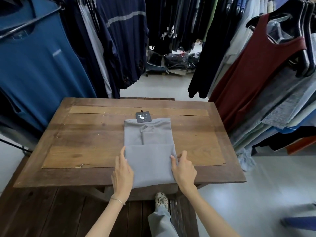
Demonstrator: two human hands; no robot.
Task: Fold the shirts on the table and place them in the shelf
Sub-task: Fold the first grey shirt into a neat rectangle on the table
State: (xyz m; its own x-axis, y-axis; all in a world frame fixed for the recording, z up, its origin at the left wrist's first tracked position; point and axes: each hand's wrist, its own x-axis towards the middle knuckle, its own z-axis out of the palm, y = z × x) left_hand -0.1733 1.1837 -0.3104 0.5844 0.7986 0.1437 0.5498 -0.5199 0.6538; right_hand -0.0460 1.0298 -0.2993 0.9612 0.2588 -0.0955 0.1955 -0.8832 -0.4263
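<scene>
Closest of all is one foot in a spotted clog (161, 200) and one pale grey trouser leg (162, 221), down between the two arms. There is a thin bracelet (117, 200) on the left wrist.

Two hands are on one grey shirt (150, 154). The left hand (122, 173) lies along the shirt's left edge. Its fingers are nearly straight and the tips touch the cloth. The right hand (183, 170) is at the shirt's right edge. Its fingers are bent, and the thumb and fingertips pinch the edge of the cloth.

The shirt lies flat on one wooden table (85, 134), right between the hands. Its sides are folded in, and the bottom part is folded up over the middle. The near end hangs a little over the table's edge. Past the fingers, at the far end of the shirt, sits one black tag (143, 117) with white letters. It rests on the collar.

Left of the left hand, up high, hangs one big blue shirt (37, 65). Next to it are dark navy clothes (119, 40). Right of the right hand hangs one dark red tank top (253, 74), with a row of pale clothes (282, 108) beside it. Far past the table, a pile of packed clothes (174, 62) lies on the floor.
</scene>
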